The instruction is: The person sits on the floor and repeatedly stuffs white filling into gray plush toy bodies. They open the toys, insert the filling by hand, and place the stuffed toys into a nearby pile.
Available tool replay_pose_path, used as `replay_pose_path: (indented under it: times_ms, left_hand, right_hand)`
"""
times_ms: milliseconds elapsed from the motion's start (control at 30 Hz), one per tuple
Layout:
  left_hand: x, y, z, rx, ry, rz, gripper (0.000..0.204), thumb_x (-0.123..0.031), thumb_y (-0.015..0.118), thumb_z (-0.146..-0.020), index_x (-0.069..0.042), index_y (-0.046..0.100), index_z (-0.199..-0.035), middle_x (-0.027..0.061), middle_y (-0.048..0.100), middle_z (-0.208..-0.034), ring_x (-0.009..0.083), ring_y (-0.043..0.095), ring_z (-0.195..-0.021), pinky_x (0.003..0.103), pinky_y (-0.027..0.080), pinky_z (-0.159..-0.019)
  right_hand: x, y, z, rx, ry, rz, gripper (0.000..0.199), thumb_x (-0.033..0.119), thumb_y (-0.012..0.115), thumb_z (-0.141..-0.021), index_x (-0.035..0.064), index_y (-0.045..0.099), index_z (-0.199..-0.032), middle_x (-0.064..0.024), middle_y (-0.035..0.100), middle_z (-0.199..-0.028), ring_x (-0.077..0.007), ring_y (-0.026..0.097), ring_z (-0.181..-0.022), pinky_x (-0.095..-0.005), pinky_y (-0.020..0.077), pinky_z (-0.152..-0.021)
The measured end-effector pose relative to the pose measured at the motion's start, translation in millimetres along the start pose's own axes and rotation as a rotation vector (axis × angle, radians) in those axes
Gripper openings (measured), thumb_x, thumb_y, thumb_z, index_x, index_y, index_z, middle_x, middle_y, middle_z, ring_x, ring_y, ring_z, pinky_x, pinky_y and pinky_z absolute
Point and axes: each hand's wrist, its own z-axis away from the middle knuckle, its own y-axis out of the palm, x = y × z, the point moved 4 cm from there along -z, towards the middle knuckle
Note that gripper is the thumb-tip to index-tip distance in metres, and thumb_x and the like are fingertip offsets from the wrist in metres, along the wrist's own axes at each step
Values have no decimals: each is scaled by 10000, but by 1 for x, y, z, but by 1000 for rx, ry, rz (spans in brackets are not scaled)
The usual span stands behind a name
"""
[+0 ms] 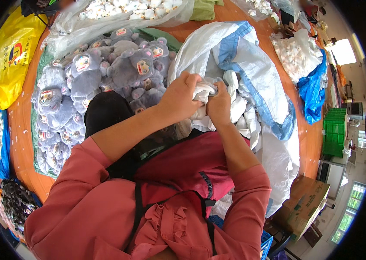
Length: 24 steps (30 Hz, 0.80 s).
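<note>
Both bare hands close in on one crumpled white fabric piece (203, 92); the left hand (182, 96) curls its fingers around it from the left, and the right hand (220, 103) grips from the right, thumb up. They work at the near-left edge of a white woven sack with blue trim (274, 97), whose open mouth shows more white pieces (238, 108). Grey plush toys with doll faces (87, 80) crowd the left side. Strips of orange-brown floor (22, 143) run along the far left and right.
</note>
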Motion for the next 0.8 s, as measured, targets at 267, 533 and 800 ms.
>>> replay_pose_path:
  times_ms: [267, 533, 800]
  left_hand:
    - [-16, 7, 15, 24, 143, -95, 954, -241, 885, -617, 26, 357, -1365, 238, 488, -1238, 423, 489, -1174, 453, 424, -990]
    - [-20, -4, 6, -62, 383, -102, 672, -136, 835, -662, -168, 607, -1294, 157, 527, -1086, 347, 542, -1003, 434, 455, -878]
    - [31, -70, -32, -450, -25, -184, 561, -56, 786, -693, -160, 647, -1226, 124, 564, -1041, 308, 579, -962, 382, 476, -873]
  right_hand:
    - [-5, -15, -4, -144, -101, 51, 262, 18, 627, -801, -19, 579, -1056, -239, 672, -883, -385, 664, -832, -421, 500, -752]
    - [-13, -2, -3, -26, 137, -411, 263, -30, 602, -793, 5, 575, -1051, -171, 683, -915, -267, 671, -788, -378, 530, -693]
    - [-47, -36, -3, -16, 275, -400, 152, -88, 516, -767, 46, 444, -774, -40, 461, -704, -144, 553, -528, -293, 486, -475]
